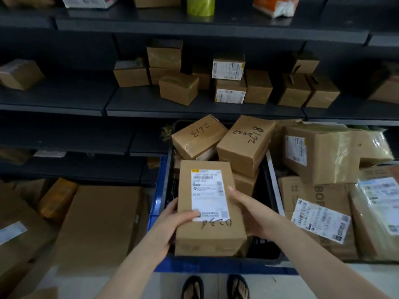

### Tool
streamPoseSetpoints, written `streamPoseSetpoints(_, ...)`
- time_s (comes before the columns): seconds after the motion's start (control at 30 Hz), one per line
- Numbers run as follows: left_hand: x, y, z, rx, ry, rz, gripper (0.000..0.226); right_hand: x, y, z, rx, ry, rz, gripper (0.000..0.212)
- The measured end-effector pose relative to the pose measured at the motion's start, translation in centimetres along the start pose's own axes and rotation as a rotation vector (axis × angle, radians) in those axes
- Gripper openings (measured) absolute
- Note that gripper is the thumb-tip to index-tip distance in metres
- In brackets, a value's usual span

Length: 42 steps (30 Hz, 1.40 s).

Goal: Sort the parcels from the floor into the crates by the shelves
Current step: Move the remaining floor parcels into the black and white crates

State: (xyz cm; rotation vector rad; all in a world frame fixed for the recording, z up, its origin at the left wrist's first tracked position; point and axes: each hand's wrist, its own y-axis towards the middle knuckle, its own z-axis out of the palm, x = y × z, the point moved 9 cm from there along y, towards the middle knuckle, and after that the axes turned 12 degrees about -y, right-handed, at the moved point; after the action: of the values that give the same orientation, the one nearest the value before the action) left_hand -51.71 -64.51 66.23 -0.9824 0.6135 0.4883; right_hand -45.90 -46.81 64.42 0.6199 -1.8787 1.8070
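A brown cardboard parcel (207, 231) with a white shipping label and handwritten numbers is held over a black crate (271, 186). My left hand (172, 221) grips its left edge, thumb lying on the label. My right hand (250, 210) holds its right side, fingers along the edge. The black crate sits inside a blue crate (157, 197) and holds other brown parcels, two of them marked 2613 (199, 134) and 8182 (246, 143).
Dark shelves (151, 102) behind the crates carry several small boxes. Large flat cartons (97, 223) lie on the floor at left. Bigger parcels (323, 154) with labels pile up at right. My sandalled feet (216, 287) stand on the white floor below.
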Motion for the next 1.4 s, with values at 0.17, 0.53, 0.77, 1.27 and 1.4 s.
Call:
streamPoseSetpoints(0.17,-0.9,1.8,1.1,0.031,-0.150,0.044,0.045,0.7,-0.9,-0.3,0.030,0.392,-0.096,0.058)
streamPoseSetpoints(0.53,10.2,6.6,1.3,-0.315,-0.172,-0.474,0.036,6.1,-5.3,-6.1,-0.014,0.573,-0.226,0.035)
streamPoseSetpoints(0.77,14.4,8.4,1.9,-0.520,-0.428,-0.653,0.080,7.2,-4.1,-8.3,0.017,0.632,-0.289,0.037)
streamPoseSetpoints(1.27,18.0,13.9,1.2,-0.551,-0.451,-0.465,0.100,9.9,-1.4,-10.3,-0.048,0.649,-0.356,0.034)
streamPoseSetpoints(1.4,14.8,15.5,-0.5,-0.450,-0.359,-0.373,0.096,9.6,-0.7,-10.1,-0.040,0.633,-0.348,0.036)
